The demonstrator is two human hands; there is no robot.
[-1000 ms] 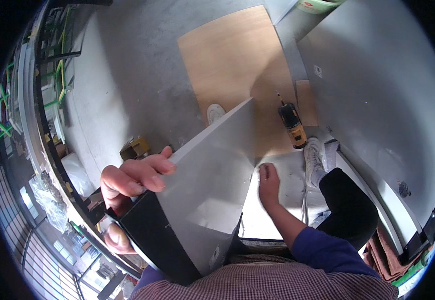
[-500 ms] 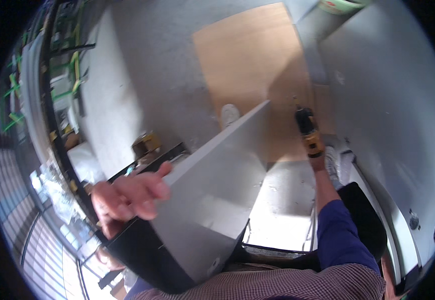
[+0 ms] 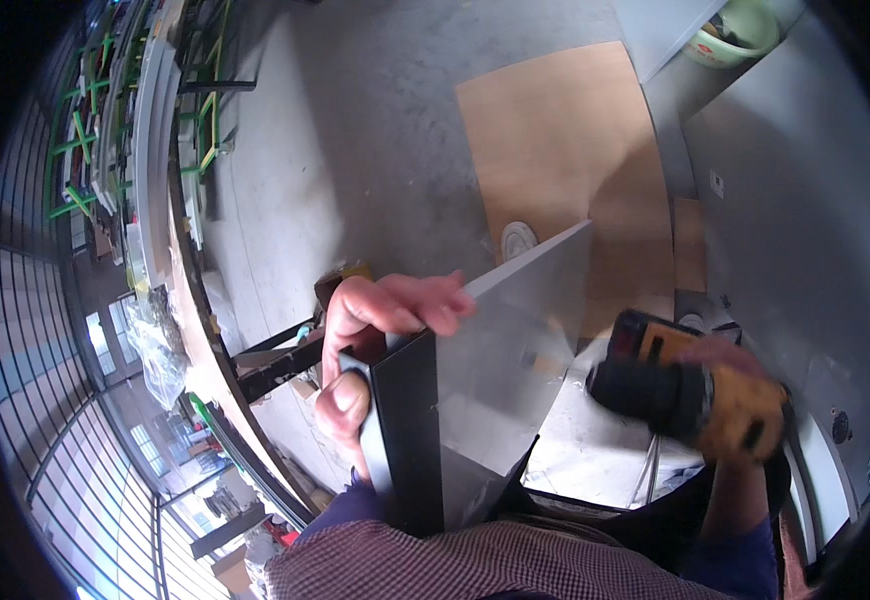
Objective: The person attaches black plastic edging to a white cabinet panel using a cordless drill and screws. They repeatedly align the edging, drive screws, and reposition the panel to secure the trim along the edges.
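Note:
My left hand (image 3: 380,315) is wrapped over the upper end of a black strip (image 3: 408,430), its thumb pressed on the outer side and its fingers curled across the top. The strip stands along the near end of a pale grey panel (image 3: 515,330), which lies on edge from my lap out toward the floor. In my right hand (image 3: 725,355) is a yellow and black cordless drill (image 3: 680,390), held to the right of the panel with its black chuck toward the left. The drill is slightly blurred, and its bit cannot be made out.
A brown board (image 3: 565,130) lies on the grey floor ahead, with my shoe (image 3: 518,240) on it. A large grey panel (image 3: 795,200) stands at the right, near a green tub (image 3: 735,35). Racks with green bars (image 3: 85,150) and a clear plastic bag (image 3: 160,350) are at the left.
My left hand has closed round the black strip's end, where before it hovered loosely. My right hand has drawn the drill nearer and turned its chuck leftward. The view has shifted left.

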